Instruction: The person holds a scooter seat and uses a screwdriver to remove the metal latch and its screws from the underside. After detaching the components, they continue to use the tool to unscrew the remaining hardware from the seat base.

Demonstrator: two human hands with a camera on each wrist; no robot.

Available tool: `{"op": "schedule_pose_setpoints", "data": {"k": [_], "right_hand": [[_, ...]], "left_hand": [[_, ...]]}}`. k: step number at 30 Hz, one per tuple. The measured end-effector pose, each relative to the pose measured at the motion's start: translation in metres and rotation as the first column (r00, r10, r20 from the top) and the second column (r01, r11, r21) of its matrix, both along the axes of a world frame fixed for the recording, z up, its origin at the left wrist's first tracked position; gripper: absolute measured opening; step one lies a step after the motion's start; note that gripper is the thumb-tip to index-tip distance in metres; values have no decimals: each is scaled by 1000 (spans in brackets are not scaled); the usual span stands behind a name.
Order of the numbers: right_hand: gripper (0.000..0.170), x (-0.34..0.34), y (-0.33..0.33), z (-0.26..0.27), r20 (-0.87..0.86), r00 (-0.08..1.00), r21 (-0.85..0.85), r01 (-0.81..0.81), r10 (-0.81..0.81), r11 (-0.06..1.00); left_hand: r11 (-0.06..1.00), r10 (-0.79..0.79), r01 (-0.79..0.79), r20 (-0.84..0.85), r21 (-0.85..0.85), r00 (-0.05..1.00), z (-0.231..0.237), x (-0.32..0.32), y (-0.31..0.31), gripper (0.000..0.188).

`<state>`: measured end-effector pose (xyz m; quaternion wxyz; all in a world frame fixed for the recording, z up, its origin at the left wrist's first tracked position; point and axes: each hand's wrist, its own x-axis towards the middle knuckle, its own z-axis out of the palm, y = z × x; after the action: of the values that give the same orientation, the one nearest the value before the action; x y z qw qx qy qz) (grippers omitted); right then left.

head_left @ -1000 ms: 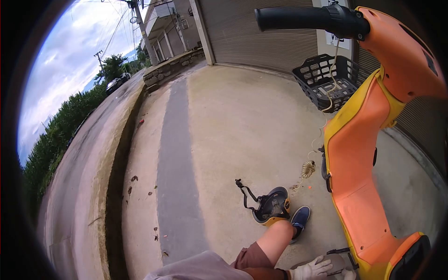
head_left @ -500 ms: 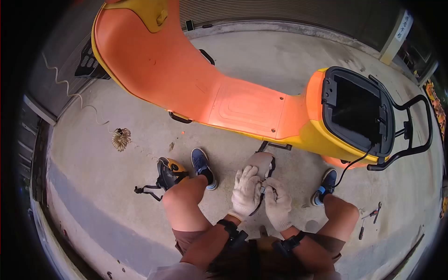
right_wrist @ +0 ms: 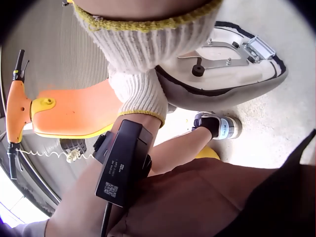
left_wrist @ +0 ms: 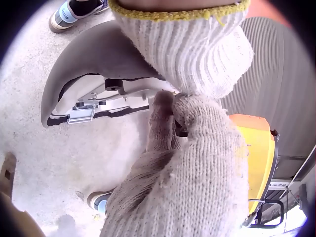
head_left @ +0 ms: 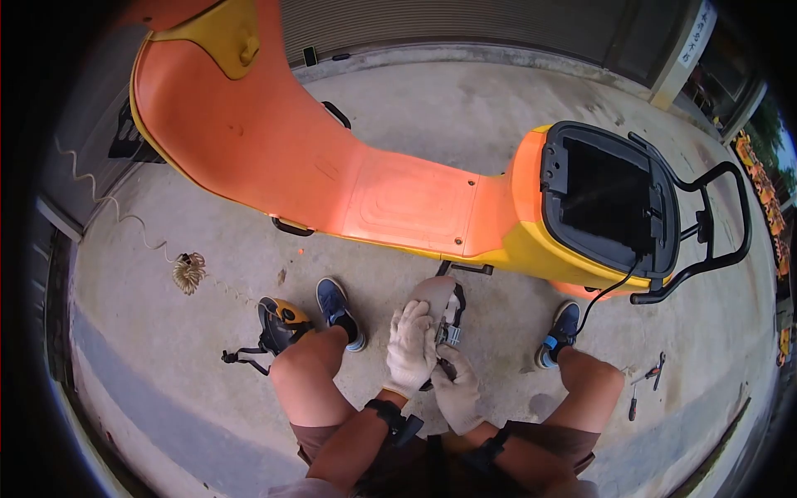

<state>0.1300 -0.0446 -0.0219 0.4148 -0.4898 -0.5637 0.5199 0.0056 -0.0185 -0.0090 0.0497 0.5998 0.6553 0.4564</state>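
A grey scooter seat stands tilted between the person's knees. Its white underside carries a shiny metal hinge and a black rubber stopper. My gloved left hand grips the seat from its padded outer side, its fingers lying along the cover. On the underside, toward the end nearer the body, my gloved right hand has curled fingers at the seat. In the left wrist view its thumb and fingertip meet at the seat's edge; I cannot tell what lies between them.
An orange and yellow scooter stands across the front, its seat opening uncovered. A yellow helmet lies by the left shoe. Red-handled hand tools lie at the right. A coiled cord is at the left.
The head view has swung from the road and handlebar down to both hands. Over the last half second the seat has turned, so its hinge and underside show more.
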Motion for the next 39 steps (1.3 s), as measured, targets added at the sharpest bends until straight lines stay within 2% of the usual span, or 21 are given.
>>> {"op": "schedule_pose_setpoints", "data": {"k": [2, 3, 5, 6, 8, 9, 11, 12, 15, 18, 20, 21, 22, 23, 24, 25, 27, 30, 33, 37, 39], "right_hand": [[29, 0, 2, 4, -28, 999, -165, 37, -43, 986], [29, -1, 5, 5, -28, 999, -163, 35, -40, 986], [31, -1, 11, 7, -307, 927, -487, 41, -214, 872], [31, -1, 15, 6, -306, 928, -485, 40, -212, 874], [29, 0, 27, -3, -315, 905, -659, 7, -285, 752], [29, 3, 33, -7, -314, 906, -658, 8, -284, 753], [26, 11, 45, -14, -522, 808, -725, -253, -272, 641], [26, 11, 47, -9, -522, 809, -723, -252, -270, 643], [20, 14, 48, 7, -472, 834, -753, -214, -285, 622], [19, 22, 57, 11, -412, 876, -712, -139, -249, 688], [19, 28, 78, 10, -75, 993, -618, 29, -96, 786], [22, 26, 89, 9, 20, 999, -538, 53, -51, 841], [22, 25, 99, 9, 21, 998, -533, 58, -55, 844], [31, 25, 110, 8, 224, 969, -517, 26, 107, 856], [42, 24, 119, 6, 416, 873, -507, -11, 256, 862], [42, 23, 123, -3, 415, 874, -498, -15, 253, 867], [45, 20, 123, -29, 624, 713, -283, -176, 320, 943], [48, 20, 124, -62, 528, 763, -358, -197, 372, 913], [41, 15, 125, -39, 491, 740, -461, -228, 460, 858], [34, 15, 124, -34, 480, 734, -358, -336, 480, 871], [24, 15, 120, -34, 425, 807, -328, -286, 411, 900]], "left_hand": [[1000, -11, 11, -4, -18, 1000, 3, 0, 1, 16], [1000, -8, 8, -4, -15, 1000, 2, 0, 2, 16], [1000, 8, -9, -11, -17, 1000, -2, 0, 3, 16], [1000, 10, -10, -9, -15, 1000, -2, 0, 2, 16], [1000, 10, -10, -5, -9, 1000, -3, 1, 2, 16], [1000, 10, -10, -3, -7, 1000, -3, 0, 2, 16], [1000, 4, -4, -2, 0, 1000, -3, 0, 2, 17], [1000, 4, -4, -1, 3, 1000, -3, -1, 2, 17], [1000, 9, -9, 5, 18, 1000, -3, -3, 2, 16], [999, 29, -30, 28, 16, 999, -4, -4, 1, 18], [1000, 22, -22, 43, 19, 999, -4, -3, 1, 18], [1000, 20, -21, 46, 23, 999, -4, -2, 2, 18], [999, 12, -13, 57, 34, 998, -2, -1, 2, 17], [999, 3, -6, 65, 47, 998, -1, -1, 3, 16], [998, 1, -4, 63, 57, 998, -1, -1, 4, 16], [999, 2, -5, 72, 53, 997, -2, -1, 2, 16], [998, 19, -24, 72, 57, 997, -2, -3, 0, 16], [999, 48, -49, 54, 15, 997, -2, -4, -3, 16], [1000, 16, -15, 44, -13, 999, -2, -6, -5, 21], [999, 20, -21, 26, 44, 999, -2, -10, -3, 20], [997, 15, -16, 21, 71, 1000, -1, -11, -4, 19]]}}
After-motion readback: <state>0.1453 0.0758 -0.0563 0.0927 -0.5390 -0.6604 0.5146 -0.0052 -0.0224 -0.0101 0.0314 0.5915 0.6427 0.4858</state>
